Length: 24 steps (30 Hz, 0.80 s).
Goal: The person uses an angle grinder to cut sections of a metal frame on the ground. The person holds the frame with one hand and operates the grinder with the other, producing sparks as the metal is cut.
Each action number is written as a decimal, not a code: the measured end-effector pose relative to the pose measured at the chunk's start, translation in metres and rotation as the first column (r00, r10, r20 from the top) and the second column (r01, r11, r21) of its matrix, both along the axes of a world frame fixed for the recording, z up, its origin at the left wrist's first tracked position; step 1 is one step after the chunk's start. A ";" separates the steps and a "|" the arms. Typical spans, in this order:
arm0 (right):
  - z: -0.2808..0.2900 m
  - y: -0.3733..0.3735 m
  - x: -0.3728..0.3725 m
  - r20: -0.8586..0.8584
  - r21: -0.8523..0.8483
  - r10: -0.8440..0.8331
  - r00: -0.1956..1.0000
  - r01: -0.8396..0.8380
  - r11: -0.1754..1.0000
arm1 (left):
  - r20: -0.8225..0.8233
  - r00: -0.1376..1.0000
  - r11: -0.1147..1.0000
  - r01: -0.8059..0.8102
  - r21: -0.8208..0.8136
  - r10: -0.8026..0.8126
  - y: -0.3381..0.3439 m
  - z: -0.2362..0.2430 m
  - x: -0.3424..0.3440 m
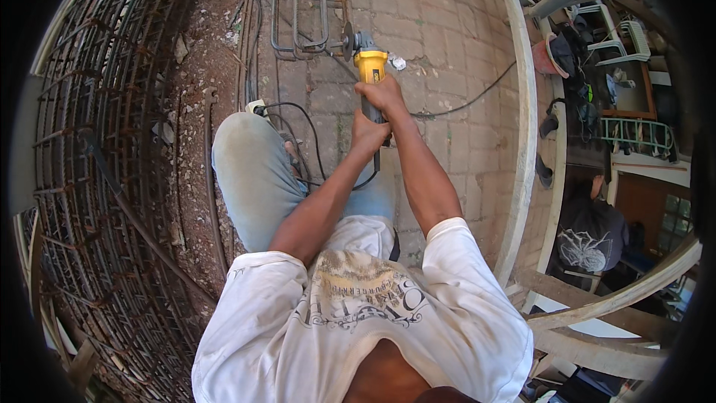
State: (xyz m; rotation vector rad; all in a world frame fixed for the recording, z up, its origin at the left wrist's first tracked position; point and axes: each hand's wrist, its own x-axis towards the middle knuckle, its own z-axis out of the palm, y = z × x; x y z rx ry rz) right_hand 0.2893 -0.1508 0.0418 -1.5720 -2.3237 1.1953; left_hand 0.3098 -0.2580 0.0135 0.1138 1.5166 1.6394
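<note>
Out in front of me, a yellow angle grinder (371, 66) with a grey head points away from me. My right hand (383, 94) is closed round its yellow body. Behind it, my left hand (368, 133) grips the dark rear handle, close to where the black cord leaves. The grinder's thin disc (347, 39) stands on edge on the left side of the head. It is right beside the near end of a small rebar cage (313, 24) lying on the paving; whether disc and bar touch I cannot tell. My fingers are partly hidden by the backs of my hands.
Long rusty rebar cages (112, 149) are stacked along the left. A black cable (317, 130) loops beside my bent knee (250, 157), and another cable (477, 95) crosses the brick paving (462, 149). At right runs a wooden frame (522, 134), with chairs (634, 41) and clutter beyond.
</note>
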 end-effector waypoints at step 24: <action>0.000 0.011 -0.005 0.101 -0.081 0.075 0.992 -0.067 0.994 | -0.036 0.999 0.996 -0.007 -0.092 0.003 0.007 -0.004 -0.002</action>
